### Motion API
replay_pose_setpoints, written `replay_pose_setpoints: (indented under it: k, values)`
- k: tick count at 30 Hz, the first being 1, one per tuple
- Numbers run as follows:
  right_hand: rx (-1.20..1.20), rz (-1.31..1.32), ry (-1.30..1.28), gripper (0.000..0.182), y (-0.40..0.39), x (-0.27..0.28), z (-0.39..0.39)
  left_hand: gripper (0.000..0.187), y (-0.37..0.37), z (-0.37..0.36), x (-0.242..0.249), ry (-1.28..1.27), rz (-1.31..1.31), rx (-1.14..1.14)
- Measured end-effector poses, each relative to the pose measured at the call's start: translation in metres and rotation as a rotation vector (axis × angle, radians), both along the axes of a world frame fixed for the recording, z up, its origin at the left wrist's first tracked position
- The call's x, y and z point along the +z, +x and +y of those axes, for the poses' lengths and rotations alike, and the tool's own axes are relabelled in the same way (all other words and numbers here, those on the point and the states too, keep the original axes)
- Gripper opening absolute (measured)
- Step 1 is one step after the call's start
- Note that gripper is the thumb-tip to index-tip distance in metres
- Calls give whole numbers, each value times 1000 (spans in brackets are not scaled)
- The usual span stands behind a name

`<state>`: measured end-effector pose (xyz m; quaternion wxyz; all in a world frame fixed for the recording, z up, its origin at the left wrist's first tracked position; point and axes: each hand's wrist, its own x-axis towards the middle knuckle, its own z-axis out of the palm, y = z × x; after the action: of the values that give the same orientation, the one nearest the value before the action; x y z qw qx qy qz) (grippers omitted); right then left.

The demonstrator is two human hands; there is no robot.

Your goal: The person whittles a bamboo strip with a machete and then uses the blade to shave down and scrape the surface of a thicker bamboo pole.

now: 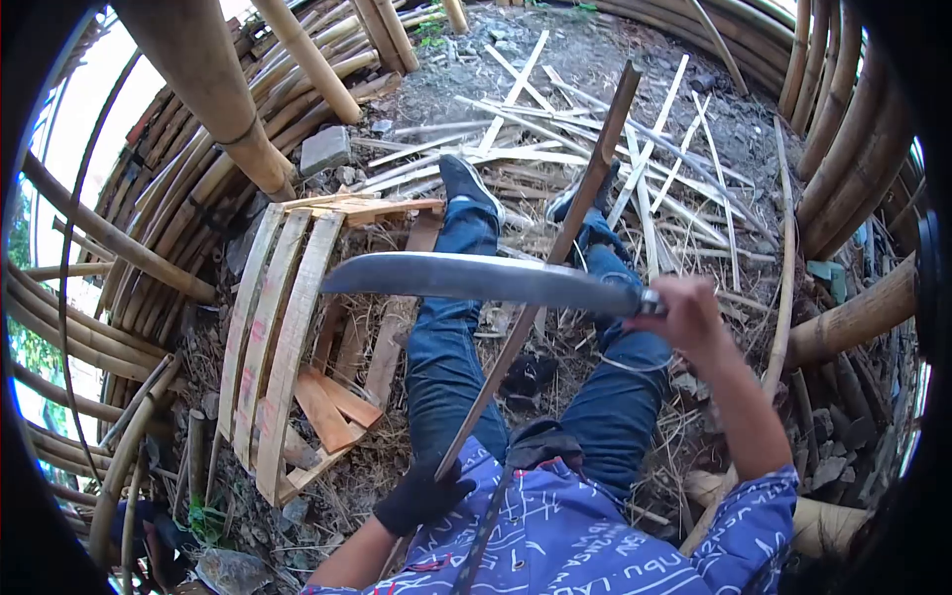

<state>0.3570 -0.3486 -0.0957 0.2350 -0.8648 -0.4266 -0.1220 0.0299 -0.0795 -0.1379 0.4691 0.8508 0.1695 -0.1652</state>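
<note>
My right hand [684, 312], bare, is closed round the handle of a machete [466, 278]. Its long, broad blade points left, held level above my legs. My left hand [421, 496], in a black glove, grips the lower part of a long brown bamboo strip [589, 193] near my waist. The strip slants up and away to the right between my outstretched legs, and the blade crosses over it in this view. A notch shows on the strip's edge near its upper part.
A slatted wooden crate [283, 337] stands beside my left leg. Pale split bamboo strips [555, 129] lie scattered past my feet. Bamboo poles [213, 89] are stacked and stand on both sides. A grey block [325, 150] lies behind the crate.
</note>
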Motion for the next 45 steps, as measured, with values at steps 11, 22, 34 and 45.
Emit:
replay_pose_setpoints:
  k: [11, 22, 34, 45]
  values:
    - [-50, 148, 27, 45, 9, -2, -7, 29, -7, 2, 9, -310, 111, 81]
    - [-263, 67, -107, 54, 29, -12, -15, 28, -1, 10, 1, -18, -94, -28]
    - [-303, 51, -99, 57, 30, -30, -16, 26, -18, 12, 2, -144, 207, 60]
    - [-389, 177, -22, 66, 38, -32, -29, 30, -22, 11, -3, -131, 171, 11]
